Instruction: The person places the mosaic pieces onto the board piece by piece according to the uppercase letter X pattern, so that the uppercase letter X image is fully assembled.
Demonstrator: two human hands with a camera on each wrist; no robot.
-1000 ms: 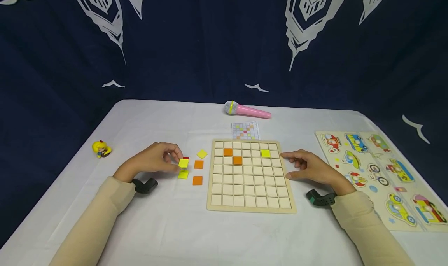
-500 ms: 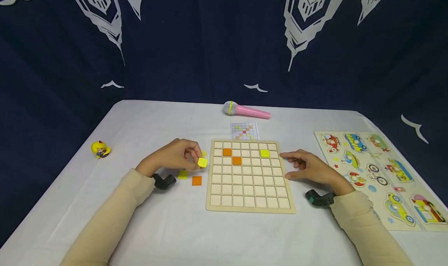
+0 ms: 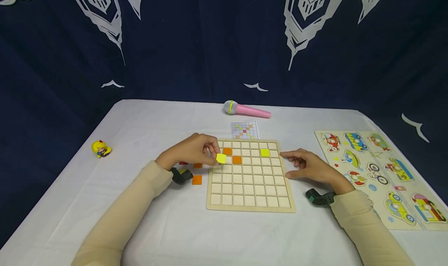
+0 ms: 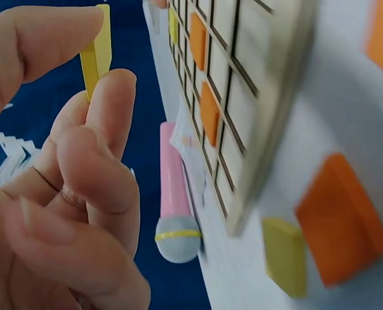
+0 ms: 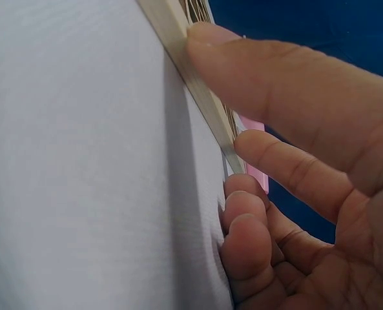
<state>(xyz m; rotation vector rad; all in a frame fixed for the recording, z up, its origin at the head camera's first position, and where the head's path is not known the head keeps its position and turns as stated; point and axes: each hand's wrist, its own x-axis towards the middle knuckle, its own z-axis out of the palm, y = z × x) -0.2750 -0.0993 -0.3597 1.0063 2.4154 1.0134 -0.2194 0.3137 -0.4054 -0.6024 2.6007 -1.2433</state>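
My left hand pinches a yellow square tile between thumb and fingertips, over the left edge of the wooden grid board. In the left wrist view, the pinched yellow tile is held edge-on, apart from the board. Two orange tiles and one yellow tile lie in the board's cells. My right hand rests at the board's right edge. Its thumb and index finger touch the rim, the other fingers loosely bent.
Loose orange tiles and a partly hidden red tile lie left of the board. Behind it are a printed pattern card and a pink toy microphone. A picture puzzle lies right, a small yellow-haired figurine far left.
My left hand has carried the yellow tile rightward from beside the loose tiles to over the board's left edge. My right hand has stayed at the right edge.
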